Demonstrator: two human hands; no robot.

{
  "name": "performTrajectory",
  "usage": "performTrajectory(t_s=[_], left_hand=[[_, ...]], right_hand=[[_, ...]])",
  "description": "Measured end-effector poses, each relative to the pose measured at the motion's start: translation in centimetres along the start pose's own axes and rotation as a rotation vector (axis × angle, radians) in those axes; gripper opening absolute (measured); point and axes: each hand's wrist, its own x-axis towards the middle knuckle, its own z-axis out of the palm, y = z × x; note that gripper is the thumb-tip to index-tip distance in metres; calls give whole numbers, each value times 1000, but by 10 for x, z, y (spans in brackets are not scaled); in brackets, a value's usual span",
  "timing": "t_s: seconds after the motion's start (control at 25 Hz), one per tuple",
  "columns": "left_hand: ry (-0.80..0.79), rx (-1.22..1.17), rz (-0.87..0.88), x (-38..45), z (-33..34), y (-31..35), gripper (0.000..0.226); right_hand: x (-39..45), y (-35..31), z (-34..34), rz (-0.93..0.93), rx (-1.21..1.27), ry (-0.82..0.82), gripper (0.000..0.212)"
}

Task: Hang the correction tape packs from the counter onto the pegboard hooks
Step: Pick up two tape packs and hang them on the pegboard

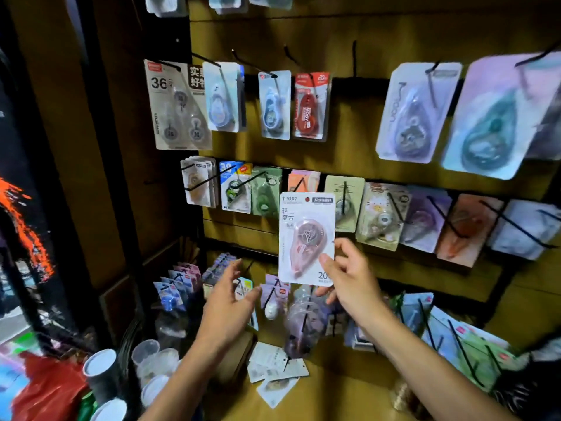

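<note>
Brown counter (pixel 343 387): loose correction tape packs (pixel 277 370) at centre; paper cups (pixel 100 372) at nine o'clock.

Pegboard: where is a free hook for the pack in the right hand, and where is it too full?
The right hand pinches the pink pack. Free: the bare hook in the top row, between the red pack and the pale lilac pack. Crowded: the middle row around the green pack, and the bottom row by the open left hand.
</note>
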Motion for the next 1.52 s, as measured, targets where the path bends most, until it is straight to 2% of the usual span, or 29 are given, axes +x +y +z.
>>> performTrajectory(t_s=[0.08, 0.24, 0.32, 0.52, 0.64, 0.76, 1.0, 1.24, 1.32, 1.44, 1.52], left_hand=[[0, 171, 80, -2, 15, 6, 68], [52, 358, 143, -2, 24, 15, 74], [96, 436, 138, -1, 13, 14, 76], [212, 574, 109, 6, -48, -8, 79], [244, 586, 39, 12, -86, -28, 81], [277, 637, -6, 18, -113, -42, 82], [298, 677, -66, 34, -153, -80, 80], [265, 666, -129, 33, -165, -111, 81], [257, 666, -131, 32, -164, -115, 80], [245, 661, -119, 34, -162, -117, 77], [242, 656, -105, 36, -161, -119, 75]], right_hand=[[-5, -1, -16, 0, -1, 23, 25], [-1, -8, -22, -58, 28, 14, 14], [6, -12, -11, -75, 48, -8, 9], [32, -25, 57, -92, 59, -95, 14], [49, -30, 113, -132, 13, -122, 18], [64, -37, 168, -158, -34, -169, 9], [107, -49, 261, -93, -76, -186, 9], [131, -37, 296, -40, -113, -163, 17], [132, -34, 296, -20, -73, -119, 16], [137, -36, 294, -1, 29, -2, 31], [151, -38, 295, 12, 41, 44, 33]])
